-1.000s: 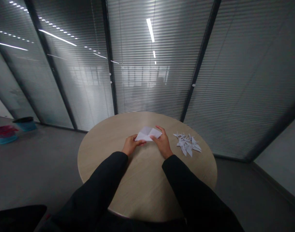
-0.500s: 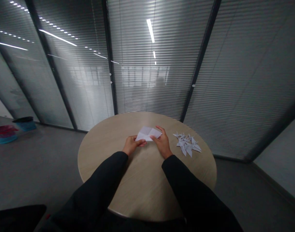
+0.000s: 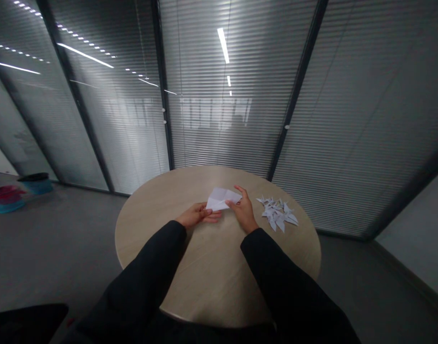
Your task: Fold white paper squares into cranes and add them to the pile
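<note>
White paper (image 3: 222,198) is up between both hands, over the table a bit beyond its middle, and it's got visible creases running across it. Can't really tell if any of it is resting on the wood. The left hand (image 3: 196,215) has the near left corner pinched, thumb on top, with the other fingers loosely stretched out along the near edge. The right hand (image 3: 244,210) has the right end, thumb pressed on the near side and the index finger sticking up past the far edge, so it's only half curled (the rest of those fingers are hidden, so no idea what they're up to).

Just right of that hand there's a loose pile of folded paper pieces (image 3: 279,216), all pointy bits and overlapping. Everything's on a round light-wood table (image 3: 219,282) pulled up near glass panels with blinds (image 3: 222,148). Off on the floor to the left sit a blue tub with a dark top (image 3: 37,184) and a red-and-blue one (image 3: 5,198), kinda blurry. Both sleeves are dark.
</note>
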`<state>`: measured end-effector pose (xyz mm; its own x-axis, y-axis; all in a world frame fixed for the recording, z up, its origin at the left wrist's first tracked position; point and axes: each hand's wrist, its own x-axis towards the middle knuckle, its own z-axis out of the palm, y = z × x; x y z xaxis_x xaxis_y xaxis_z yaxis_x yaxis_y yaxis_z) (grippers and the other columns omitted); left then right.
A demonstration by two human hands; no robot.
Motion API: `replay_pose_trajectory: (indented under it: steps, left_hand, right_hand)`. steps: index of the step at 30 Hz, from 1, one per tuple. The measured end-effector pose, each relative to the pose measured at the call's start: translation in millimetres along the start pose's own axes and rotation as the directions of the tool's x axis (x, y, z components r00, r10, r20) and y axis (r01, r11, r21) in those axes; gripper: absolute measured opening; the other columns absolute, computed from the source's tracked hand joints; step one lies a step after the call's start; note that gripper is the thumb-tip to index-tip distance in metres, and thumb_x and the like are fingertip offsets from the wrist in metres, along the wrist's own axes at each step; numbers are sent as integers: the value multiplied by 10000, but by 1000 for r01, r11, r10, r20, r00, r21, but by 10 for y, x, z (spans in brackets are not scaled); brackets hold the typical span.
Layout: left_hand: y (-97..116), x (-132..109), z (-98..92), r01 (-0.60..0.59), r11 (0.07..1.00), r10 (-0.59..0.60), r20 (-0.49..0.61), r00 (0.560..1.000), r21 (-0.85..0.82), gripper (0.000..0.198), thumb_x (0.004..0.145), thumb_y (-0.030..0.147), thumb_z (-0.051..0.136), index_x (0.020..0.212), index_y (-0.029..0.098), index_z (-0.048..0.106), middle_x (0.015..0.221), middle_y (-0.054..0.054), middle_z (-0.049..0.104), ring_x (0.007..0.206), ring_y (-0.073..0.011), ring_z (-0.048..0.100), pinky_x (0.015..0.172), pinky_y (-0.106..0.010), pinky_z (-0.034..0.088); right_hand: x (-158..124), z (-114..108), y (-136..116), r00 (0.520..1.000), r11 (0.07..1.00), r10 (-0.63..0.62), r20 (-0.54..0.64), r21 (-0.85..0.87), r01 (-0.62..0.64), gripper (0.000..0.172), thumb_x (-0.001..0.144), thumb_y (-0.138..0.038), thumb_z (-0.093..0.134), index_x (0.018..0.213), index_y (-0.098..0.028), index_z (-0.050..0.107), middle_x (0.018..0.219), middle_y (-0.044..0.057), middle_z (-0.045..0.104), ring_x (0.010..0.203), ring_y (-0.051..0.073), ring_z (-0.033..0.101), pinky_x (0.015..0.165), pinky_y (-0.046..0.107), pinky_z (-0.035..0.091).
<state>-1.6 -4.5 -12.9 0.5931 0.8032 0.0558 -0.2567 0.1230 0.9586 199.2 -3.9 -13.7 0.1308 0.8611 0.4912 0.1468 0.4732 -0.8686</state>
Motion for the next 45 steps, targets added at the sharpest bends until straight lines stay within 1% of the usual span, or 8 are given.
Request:
replay_pose_trajectory:
  steps: [5,9,19,30,37,41,43,45]
  left_hand:
    - [-38,5,-34,-27,998,30,-36,999,63,593,605,240,844,1135,128,603,1129,-176,664,997,-250,656,871,-388,518]
    - [-115,84,-20,-69,971,103,-140,985,229,536,522,269,879,973,83,659,959,-148,710,830,-212,669,793,-342,526]
    - [-205,117,28,-17,983,59,-230,971,180,431,434,261,913,727,51,678,655,-131,694,593,-215,662,655,-359,545]
    - [-211,95,67,8,989,30,-249,968,150,398,482,217,899,756,27,681,659,-138,690,583,-199,665,589,-309,547]
    - [-151,110,61,-27,998,46,-370,928,56,241,604,105,823,799,44,696,720,-136,715,633,-199,687,683,-333,583]
    - [-98,107,76,-88,995,100,-425,900,48,280,617,125,821,862,60,703,799,-133,733,696,-204,702,733,-330,588]
    - [-92,102,98,-85,995,100,-434,895,54,304,592,141,839,851,61,703,787,-128,734,706,-212,705,739,-331,590]
    - [-92,96,125,-81,995,99,-436,894,59,319,571,151,851,840,63,704,778,-123,734,721,-222,707,750,-341,590]
  right_hand:
    - [-2,0,27,999,1000,-1,47,-23,3,690,675,-271,679,1308,-183,420,708,-42,564,601,128,513,555,236,423]
    - [-33,29,23,989,1000,11,147,-23,-7,737,677,-259,674,1351,-184,387,742,-31,593,627,131,544,595,249,457]
    - [-73,61,-15,979,996,48,197,-87,-31,807,678,-235,648,1420,-192,333,731,-35,631,640,148,601,623,268,492]
    - [-100,45,-83,978,988,38,204,-155,-6,819,701,-252,656,1440,-205,306,687,-45,636,611,149,605,597,261,476]
    - [-59,113,37,978,985,103,182,119,-126,919,630,-351,758,1413,-200,301,833,11,683,811,194,668,790,355,517]
    - [-121,212,13,950,949,193,246,200,-245,580,599,-390,792,1100,-177,590,924,71,696,845,208,671,825,381,517]
    - [-176,261,-26,915,932,198,353,220,-286,401,649,-442,758,920,-165,654,914,85,707,840,224,678,831,395,521]
    - [-220,295,-53,915,920,210,346,248,-304,355,658,-462,753,830,-163,667,848,70,713,794,222,681,830,399,523]
